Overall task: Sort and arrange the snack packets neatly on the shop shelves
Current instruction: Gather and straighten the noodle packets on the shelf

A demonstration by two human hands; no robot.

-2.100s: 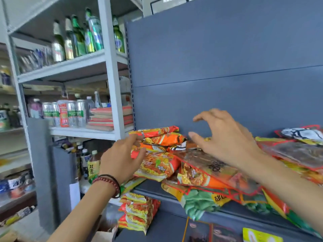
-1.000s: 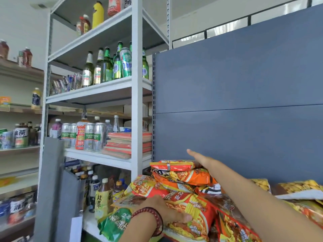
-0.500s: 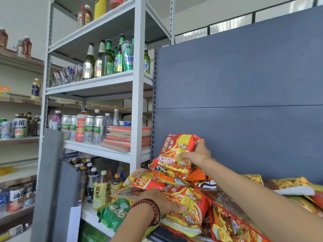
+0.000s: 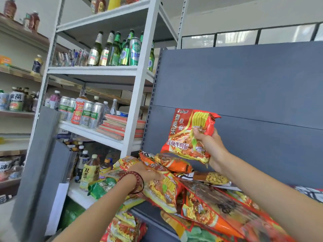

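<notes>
Two hands over a grey shelf [image 4: 150,213] heaped with snack packets [image 4: 163,191]: the right hand [image 4: 210,148] has its grip closed on a red noodle packet [image 4: 187,131] raised against the back panel [image 4: 244,84], the left hand [image 4: 148,173] lies flat on the heap, drinks rack [image 4: 139,95] alongside.

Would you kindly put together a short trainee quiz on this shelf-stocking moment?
1. True or false: the right hand grips a red noodle packet.
2. The left hand rests on: A) the packet pile; B) a glass jar; C) the floor.
3. Fill in: the green bottles stand on a ___ shelf than the silver cans.
Key: 1 true; 2 A; 3 higher.
</notes>
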